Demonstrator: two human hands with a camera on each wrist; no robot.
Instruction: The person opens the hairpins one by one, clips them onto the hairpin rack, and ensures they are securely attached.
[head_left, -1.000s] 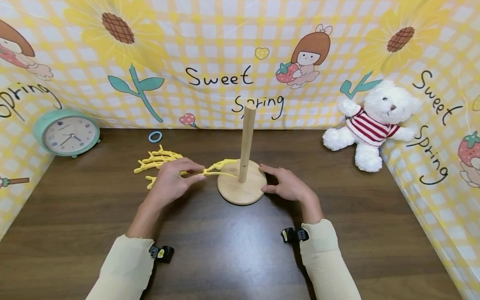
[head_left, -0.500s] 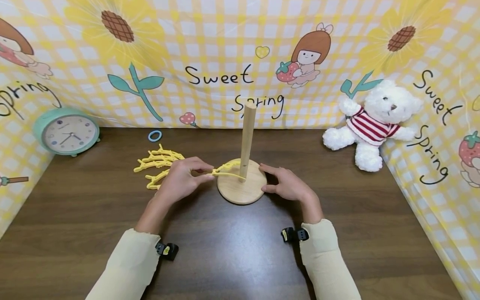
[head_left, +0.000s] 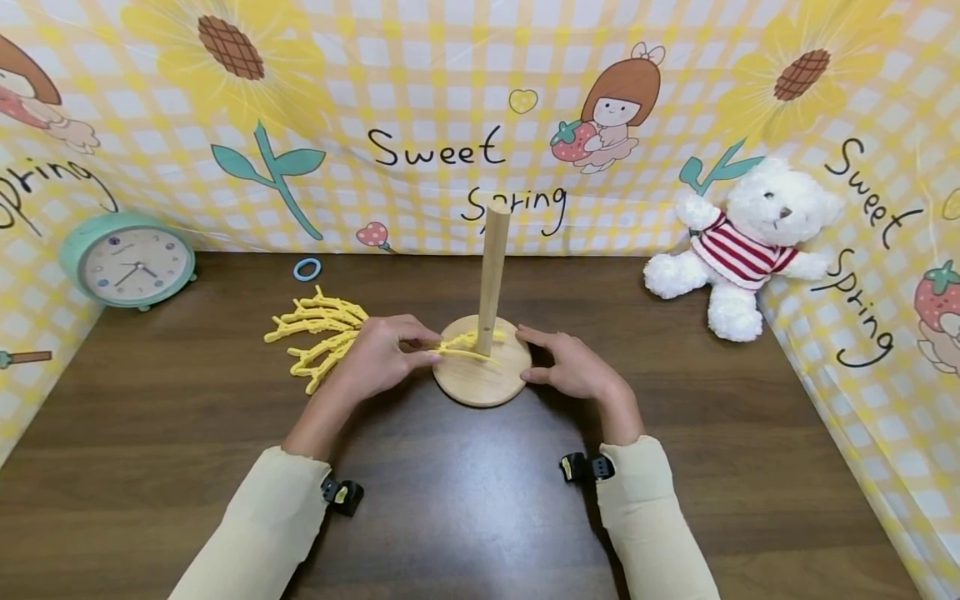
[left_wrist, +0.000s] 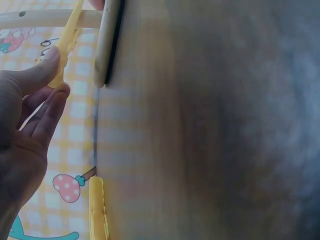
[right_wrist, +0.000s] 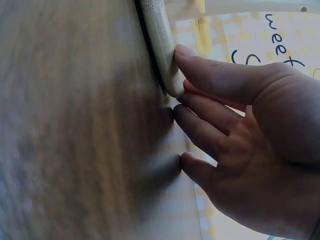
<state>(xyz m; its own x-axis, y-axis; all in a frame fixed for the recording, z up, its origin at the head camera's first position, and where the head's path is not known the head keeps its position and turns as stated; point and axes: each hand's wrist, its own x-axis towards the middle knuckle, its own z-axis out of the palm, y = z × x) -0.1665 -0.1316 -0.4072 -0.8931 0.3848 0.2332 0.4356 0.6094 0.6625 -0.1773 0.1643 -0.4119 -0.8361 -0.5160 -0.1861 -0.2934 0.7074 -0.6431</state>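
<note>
A wooden stand has a round base [head_left: 482, 388] and an upright post [head_left: 492, 267]. My left hand [head_left: 378, 354] pinches a yellow plastic branch [left_wrist: 69, 37] between thumb and fingertips at the left of the base. Its prongs reach over the base on either side of the post, low down. At the base's right edge, my right hand [head_left: 577, 365] holds the rim with thumb and fingers. In the right wrist view its thumb lies against the base edge [right_wrist: 162, 45]. Several more yellow branches [head_left: 318, 317] lie on the table beyond the left hand, which partly hides them.
Behind those branches lies a light blue ring [head_left: 297, 271]. A mint-green alarm clock [head_left: 127, 265] stands at the back left. To the back right sits a white teddy bear [head_left: 750, 250] in a striped shirt. A checked cloth [head_left: 420, 225] hangs behind the brown table [head_left: 450, 517].
My left hand has moved right with the yellow branch, bringing its prongs further past the post. The right hand keeps its place on the base.
</note>
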